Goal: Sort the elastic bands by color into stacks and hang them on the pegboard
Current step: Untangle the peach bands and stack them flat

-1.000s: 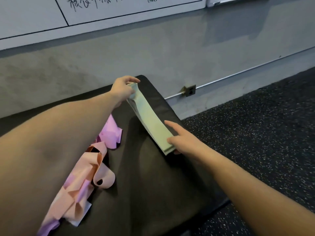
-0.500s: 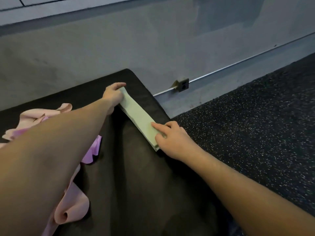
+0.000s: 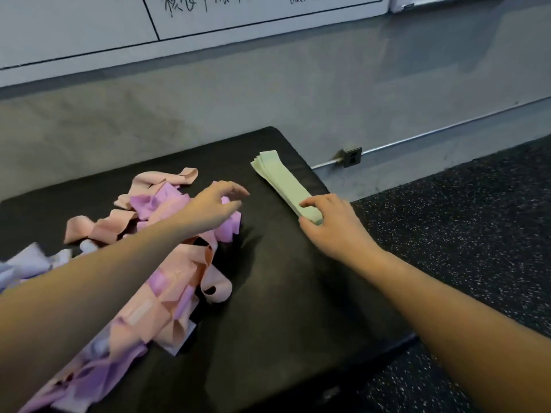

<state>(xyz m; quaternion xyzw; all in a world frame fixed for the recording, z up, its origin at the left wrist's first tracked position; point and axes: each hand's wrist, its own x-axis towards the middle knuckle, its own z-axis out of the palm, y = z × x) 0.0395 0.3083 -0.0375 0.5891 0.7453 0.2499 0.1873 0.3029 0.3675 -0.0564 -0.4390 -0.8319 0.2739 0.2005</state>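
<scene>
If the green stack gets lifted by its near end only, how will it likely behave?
The green stack is thin flat bands, so it would probably droop. Its far ends are already fanned, so layers may slide apart. The right hand touches only its near end.

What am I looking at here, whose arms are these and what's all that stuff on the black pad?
There is no machine here. The picture comes from a camera worn on a person's head, looking forward and down, so the two bare arms are that person's own.

They work over a black padded mat set against a grey wall. On its far right side lies a neat stack of green bands. The right hand rests its fingertips on the near end of that stack. On the left lies a tangled pile of pink and purple bands, not yet sorted. The left hand hovers over that pile with loosely curled fingers and holds nothing. No pegboard is in view.
</scene>
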